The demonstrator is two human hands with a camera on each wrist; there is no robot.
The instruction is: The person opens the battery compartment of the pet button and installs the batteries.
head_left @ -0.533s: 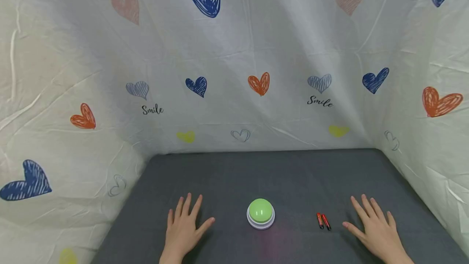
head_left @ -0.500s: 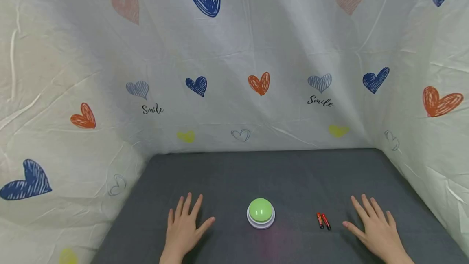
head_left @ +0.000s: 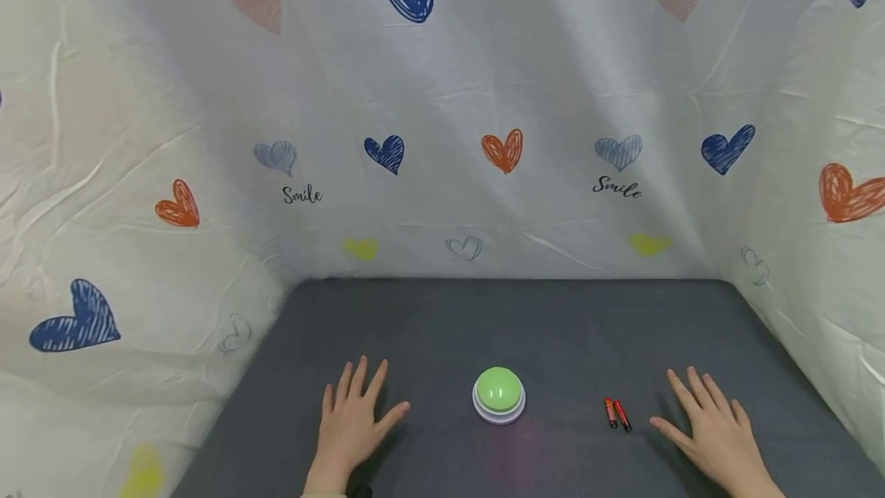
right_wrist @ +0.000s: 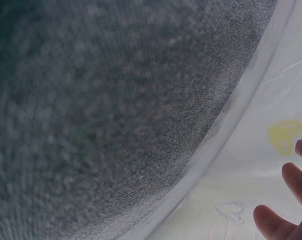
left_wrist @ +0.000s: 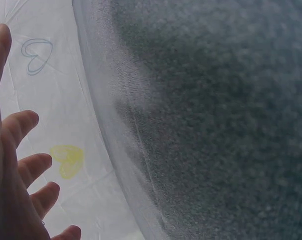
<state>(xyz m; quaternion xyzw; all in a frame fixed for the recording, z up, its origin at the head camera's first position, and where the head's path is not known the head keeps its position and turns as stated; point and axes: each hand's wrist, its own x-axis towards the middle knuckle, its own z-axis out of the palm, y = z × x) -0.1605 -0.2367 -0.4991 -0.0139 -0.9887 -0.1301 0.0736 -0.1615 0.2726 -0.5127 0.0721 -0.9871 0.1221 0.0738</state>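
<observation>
Hands flat on grey table point(head_left: 553, 329), fingers spread, grasping nothing: left hand point(head_left: 353, 425) left of green button point(head_left: 498, 394); right hand point(head_left: 715, 436) just beside two red batteries point(head_left: 617, 413).

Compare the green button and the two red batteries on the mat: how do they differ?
The green button is one round dome on a white base; the batteries are two thin red sticks lying side by side. The button is much bulkier than either battery. The button sits midway between the hands; the batteries lie close to the right hand, far from the left hand. Both rest untouched on the grey mat.
</observation>
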